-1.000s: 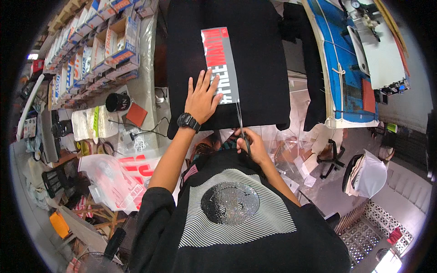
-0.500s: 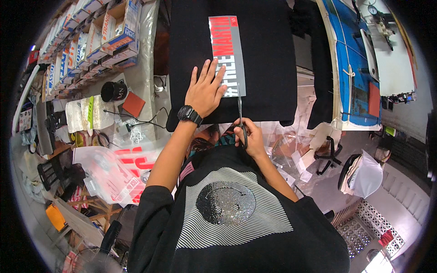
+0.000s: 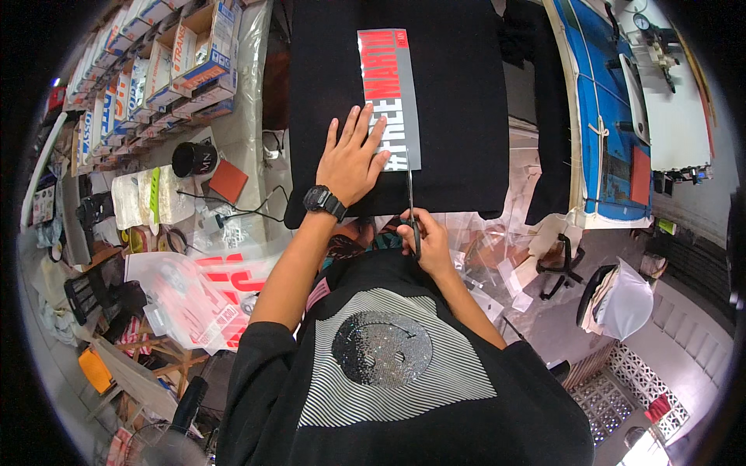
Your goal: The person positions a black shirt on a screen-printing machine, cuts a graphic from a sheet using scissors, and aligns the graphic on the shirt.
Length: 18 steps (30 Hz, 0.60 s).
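Observation:
A grey strip with red and white lettering (image 3: 413, 124) lies lengthwise on black cloth (image 3: 466, 101), which covers the work surface in front of me. My left hand (image 3: 351, 159), with a black watch at the wrist, rests flat with fingers spread on the strip's left edge and the cloth beside it. In my right hand (image 3: 427, 241) is a pair of scissors (image 3: 411, 190), the dark handles round my fingers. The blades point away from me, and their tips are at the near end of the strip, towards its right side. How far the blades are parted cannot be made out.
Cardboard boxes (image 3: 198, 58) line the left bench, with a black mug (image 3: 192, 158), a reddish-brown square (image 3: 228, 182) and a cable nearer. At right stands a blue-covered table (image 3: 594, 93). Printed plastic sheet (image 3: 186, 299) lies low left; clear scraps litter the floor at right.
The view has shifted slightly, so the strip and cloth edge sit a little lower. My right hand and the scissors are slightly nearer to me. My left hand stays flat on the strip.

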Motion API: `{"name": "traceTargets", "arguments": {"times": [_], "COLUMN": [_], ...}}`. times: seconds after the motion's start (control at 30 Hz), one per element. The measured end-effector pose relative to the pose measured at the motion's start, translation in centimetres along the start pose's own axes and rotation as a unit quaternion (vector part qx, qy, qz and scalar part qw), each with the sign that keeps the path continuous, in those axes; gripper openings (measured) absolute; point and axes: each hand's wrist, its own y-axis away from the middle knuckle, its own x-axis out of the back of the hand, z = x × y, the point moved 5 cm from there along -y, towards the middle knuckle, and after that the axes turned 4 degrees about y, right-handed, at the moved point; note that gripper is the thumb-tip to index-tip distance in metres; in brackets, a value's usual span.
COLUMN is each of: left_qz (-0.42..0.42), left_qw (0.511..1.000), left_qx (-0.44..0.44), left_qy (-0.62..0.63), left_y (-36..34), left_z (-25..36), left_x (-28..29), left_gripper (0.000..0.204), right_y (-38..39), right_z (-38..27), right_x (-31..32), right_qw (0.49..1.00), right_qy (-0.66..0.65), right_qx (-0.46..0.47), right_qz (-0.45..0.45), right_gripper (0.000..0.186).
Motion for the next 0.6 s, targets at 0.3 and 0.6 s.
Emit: {"name": "traceTargets", "arguments": {"times": [0.3,0.6], "left_qz": [0.011,0.001], "left_qw": [1.0,0.999], "left_qx": [-0.003,0.018], "left_qy": [0.024,0.031], "left_y": [0.0,-0.2], "left_z": [0.3,0.2], "left_x": [0.5,0.3], "left_gripper": [0.067,0.086], "right_y": [0.4,0.5], "right_z": [-0.5,-1.1], "right_x": [-0.1,-0.1], "right_qw": [1.0,0.998], "right_qy": [-0.002,0.043], "right_qx": [-0.004,0.041], "right_qz": [0.018,0.026], "right_gripper": [0.044,0.077]}}
